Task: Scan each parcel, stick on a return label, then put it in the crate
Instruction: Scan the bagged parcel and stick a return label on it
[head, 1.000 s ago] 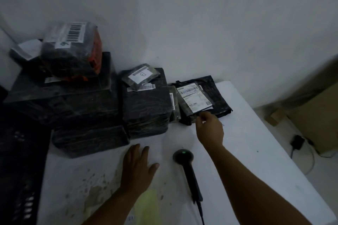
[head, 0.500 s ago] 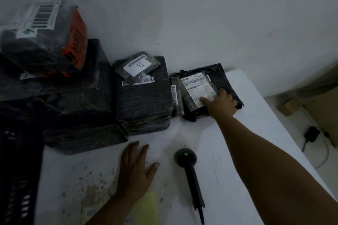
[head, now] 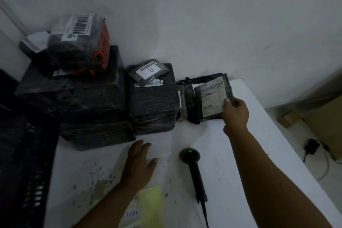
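My right hand (head: 235,114) grips the right edge of a flat black parcel (head: 211,98) with a white shipping label, thumb on top, tilting it up off the dark bag beneath at the back of the white table (head: 246,146). My left hand (head: 137,166) rests flat on the table, fingers spread. A black handheld scanner (head: 193,168) with a green light lies between my arms. Yellow return labels (head: 149,203) lie by my left forearm. The black crate (head: 24,163) stands at the left edge.
Black wrapped parcels are stacked at the back left (head: 74,102) and centre (head: 152,102), with a small pouch (head: 148,71) and an orange-sided parcel (head: 81,42) on top. Right of the table, the floor holds a cardboard box (head: 325,127) and a charger with cable (head: 311,147).
My right hand went from touching the labelled parcel to gripping its right edge and lifting it. My left hand stayed flat on the table.
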Available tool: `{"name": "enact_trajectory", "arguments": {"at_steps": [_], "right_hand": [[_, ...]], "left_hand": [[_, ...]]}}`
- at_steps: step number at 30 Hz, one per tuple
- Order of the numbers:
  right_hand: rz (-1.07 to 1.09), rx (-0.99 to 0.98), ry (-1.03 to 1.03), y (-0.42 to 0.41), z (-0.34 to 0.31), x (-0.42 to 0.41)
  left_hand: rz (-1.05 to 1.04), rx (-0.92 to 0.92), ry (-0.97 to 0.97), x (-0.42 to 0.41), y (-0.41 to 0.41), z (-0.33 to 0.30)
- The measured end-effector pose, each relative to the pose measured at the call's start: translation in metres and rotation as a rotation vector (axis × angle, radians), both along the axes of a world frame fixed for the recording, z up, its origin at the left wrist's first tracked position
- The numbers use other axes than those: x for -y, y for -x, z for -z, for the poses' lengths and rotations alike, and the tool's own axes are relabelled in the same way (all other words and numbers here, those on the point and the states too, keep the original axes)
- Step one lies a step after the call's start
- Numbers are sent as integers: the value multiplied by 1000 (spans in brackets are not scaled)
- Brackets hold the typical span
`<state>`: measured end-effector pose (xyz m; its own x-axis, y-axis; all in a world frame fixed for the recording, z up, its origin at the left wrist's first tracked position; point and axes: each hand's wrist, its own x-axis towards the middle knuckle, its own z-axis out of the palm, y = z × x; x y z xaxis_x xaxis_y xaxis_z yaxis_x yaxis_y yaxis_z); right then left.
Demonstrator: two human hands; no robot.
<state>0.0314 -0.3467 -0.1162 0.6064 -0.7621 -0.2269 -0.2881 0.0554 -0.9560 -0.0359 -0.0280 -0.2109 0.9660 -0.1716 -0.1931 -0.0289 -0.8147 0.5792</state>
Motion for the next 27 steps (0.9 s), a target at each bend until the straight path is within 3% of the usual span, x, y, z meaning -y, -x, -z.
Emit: {"name": "enact_trajectory", "arguments": {"at_steps": [8,13,18,22,27], "right_hand": [[37,220,-139,94,-34,-62],[101,248,-255,149,-26,-112],[131,184,-235,184,-4,-150],[13,121,-294,192,8,-173],[-207,68,-451,191,15,-202]], "left_hand": [[-112,134,257,-14,20,-40],[-262,2,517,-28,36,-56],[-271,-98,617,-40,53,-59],[-317,-255,678,-48,61,-58],[-454,-426,921,-64,65,-53]]}}
